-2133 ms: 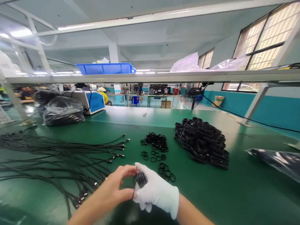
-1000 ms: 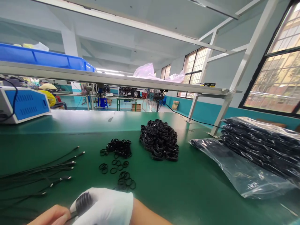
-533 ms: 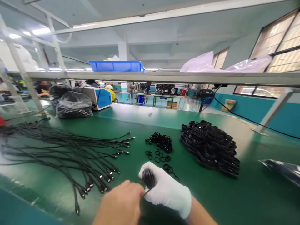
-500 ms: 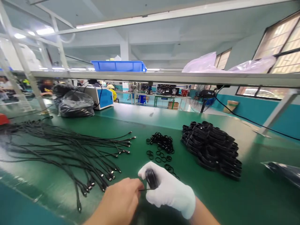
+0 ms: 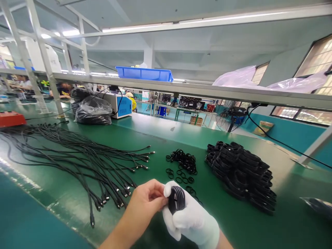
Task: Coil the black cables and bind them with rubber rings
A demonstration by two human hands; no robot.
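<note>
Clasping a coiled black cable (image 5: 178,198) above the green table (image 5: 233,224) in the curled fingers of the white-gloved right hand (image 5: 192,219). Pressing together thumb and fingertips of the bare left hand (image 5: 147,201) at the coil's left edge (impossible to tell whether on anything). Facing small black rings (image 5: 183,160), with loose cables (image 5: 85,148) leftward and piled coils (image 5: 238,174) rightward.

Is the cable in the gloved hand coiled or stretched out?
Coiled: the black cable shows several loops lying side by side, gripped in the gloved right hand.
</note>
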